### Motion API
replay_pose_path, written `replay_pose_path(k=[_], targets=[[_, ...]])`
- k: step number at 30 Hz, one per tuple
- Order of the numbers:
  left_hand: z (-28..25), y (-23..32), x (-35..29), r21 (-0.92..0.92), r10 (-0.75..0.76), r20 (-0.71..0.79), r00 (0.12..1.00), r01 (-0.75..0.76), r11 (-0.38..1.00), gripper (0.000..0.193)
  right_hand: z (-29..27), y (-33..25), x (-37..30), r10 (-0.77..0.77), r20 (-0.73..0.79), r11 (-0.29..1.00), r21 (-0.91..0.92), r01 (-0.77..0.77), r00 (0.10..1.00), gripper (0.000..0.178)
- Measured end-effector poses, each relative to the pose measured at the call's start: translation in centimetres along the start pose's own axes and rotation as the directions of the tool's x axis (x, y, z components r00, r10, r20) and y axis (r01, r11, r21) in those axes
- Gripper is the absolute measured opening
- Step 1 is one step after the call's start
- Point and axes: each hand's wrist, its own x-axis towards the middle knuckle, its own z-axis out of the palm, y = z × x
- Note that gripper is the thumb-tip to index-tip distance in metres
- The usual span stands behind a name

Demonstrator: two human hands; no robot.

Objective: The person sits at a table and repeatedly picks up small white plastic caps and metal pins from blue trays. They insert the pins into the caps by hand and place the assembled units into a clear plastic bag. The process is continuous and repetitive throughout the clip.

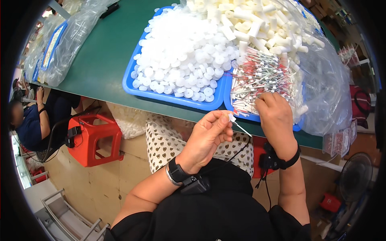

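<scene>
My left hand point(206, 140) is closed in a pinch, thumb against forefinger, on a small white plastic piece with a thin white rod point(242, 129). The rod slants down to the right. My right hand point(276, 116) sits at the near edge of a heap of thin white-and-red rod parts point(261, 72). Its fingers are curled together, and whatever lies under the fingertips is hidden. The heap fills a blue tray point(250, 117). To its left, a larger blue tray point(171, 101) is piled with translucent white plastic discs point(181, 52).
Cream foam tubes point(257, 24) lie behind the trays on the green table point(92, 60), beside clear plastic bags point(325, 88). A patterned cloth point(161, 142) hangs below the table edge. A red stool point(94, 140) and a seated person point(34, 124) are at left, a fan point(356, 176) at right.
</scene>
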Motion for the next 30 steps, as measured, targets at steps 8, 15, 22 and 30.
replay_pose_path(k=[8,15,22,30], targets=[[0.8,0.8,0.0,0.072,0.096,-0.032,0.995,-0.093,0.993,0.035,-0.7,0.1,-1.0,0.224,-0.138,0.909,0.387,-0.155,0.965,0.012],[1.5,1.2,0.4,0.022,0.157,-0.048,0.986,-0.156,0.987,0.042,-1.9,-1.5,-2.2,0.328,-0.029,0.695,0.684,-0.221,0.944,0.009],[1.4,1.0,0.5,0.036,0.163,-0.055,0.985,-0.161,0.986,0.042,-1.9,-1.8,-2.3,0.309,-0.029,0.699,0.685,-0.206,0.951,0.009],[1.5,0.1,0.4,0.165,0.104,0.037,0.994,-0.109,0.98,0.038,-1.4,-3.1,-2.1,0.327,0.346,0.267,0.859,-0.437,0.879,0.022]])
